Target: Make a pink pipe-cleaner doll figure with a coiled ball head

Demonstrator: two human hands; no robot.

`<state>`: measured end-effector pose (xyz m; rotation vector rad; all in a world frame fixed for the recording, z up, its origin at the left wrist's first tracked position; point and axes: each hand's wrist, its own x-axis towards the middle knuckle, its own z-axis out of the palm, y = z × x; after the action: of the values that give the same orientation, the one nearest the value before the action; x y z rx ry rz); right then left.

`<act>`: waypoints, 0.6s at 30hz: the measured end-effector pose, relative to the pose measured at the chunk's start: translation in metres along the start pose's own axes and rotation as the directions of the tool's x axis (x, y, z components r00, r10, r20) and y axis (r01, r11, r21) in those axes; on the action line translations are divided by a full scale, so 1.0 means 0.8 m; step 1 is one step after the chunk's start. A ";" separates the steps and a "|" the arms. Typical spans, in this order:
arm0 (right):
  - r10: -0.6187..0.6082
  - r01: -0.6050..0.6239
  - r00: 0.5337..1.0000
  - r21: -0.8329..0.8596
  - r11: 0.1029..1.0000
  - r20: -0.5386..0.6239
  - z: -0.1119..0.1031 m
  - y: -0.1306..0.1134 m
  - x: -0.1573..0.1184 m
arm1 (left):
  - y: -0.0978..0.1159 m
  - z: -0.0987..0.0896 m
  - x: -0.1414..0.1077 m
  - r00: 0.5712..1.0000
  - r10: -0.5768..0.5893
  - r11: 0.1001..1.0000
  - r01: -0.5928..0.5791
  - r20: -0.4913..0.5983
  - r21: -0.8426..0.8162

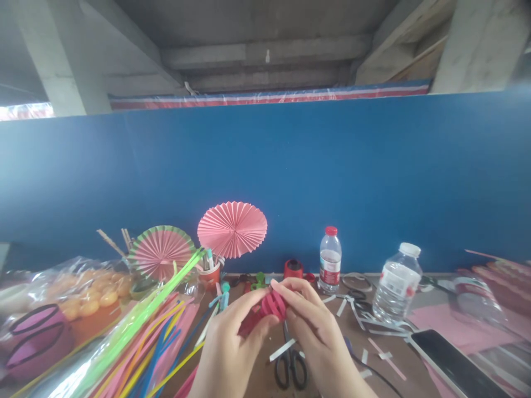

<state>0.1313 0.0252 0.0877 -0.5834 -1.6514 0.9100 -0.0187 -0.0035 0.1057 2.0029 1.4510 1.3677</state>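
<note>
Pink and black, a bag [35,337] lies at the far left edge of the table [265,381], and behind it a clear sack [89,290] holds small orange pieces. Next comes a sheaf of sticks [141,342] in green, yellow, blue and pink, wrapped in clear film and fanning toward the back. Behind them stands a green-edged fan [161,251], and beside it a red cup [211,275] holds pens and a taller pink fan [232,229].

Near the middle the left hand [230,348] and the right hand [313,326] meet around a red paper ball [271,305] made of curved strips, held just above the table. Both hands close on it with thumbs and fingertips, the fingers bent but not clenched. Below them lie scissors [290,365] with black handles, and white strips [375,348] are scattered to the right. A red spool [293,268] sits at the back.

Further right stands a bottle [330,260] with a red cap and a red-and-white label whose print is too small to read; little water shows in it. A larger, white-capped bottle [396,284] leans nearby, its label also unreadable. A dark phone [452,362] lies on pink sheets [460,326] at the right.
</note>
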 end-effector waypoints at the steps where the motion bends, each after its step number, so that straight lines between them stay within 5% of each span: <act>1: -0.012 0.012 1.000 -0.012 1.000 0.007 0.001 0.000 0.000 | -0.002 0.000 0.001 1.000 -0.015 1.000 0.015 0.000 -0.002; 7: -0.015 0.017 1.000 -0.060 0.998 0.025 -0.002 0.004 0.001 | -0.003 -0.002 0.003 0.994 -0.097 0.991 0.102 0.058 -0.092; 14: 0.046 -0.053 0.997 -0.119 0.991 -0.060 -0.003 0.010 -0.003 | 0.003 -0.006 0.007 0.969 -0.200 0.887 0.241 0.143 -0.394; 18: -0.063 0.056 0.997 -0.168 0.984 -0.034 -0.005 0.008 -0.002 | 0.005 -0.002 0.009 0.952 -0.234 0.800 0.304 0.198 -0.517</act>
<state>0.1348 0.0291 0.0821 -0.6582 -1.7112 0.7163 -0.0174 0.0008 0.1127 1.4269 1.0774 1.3126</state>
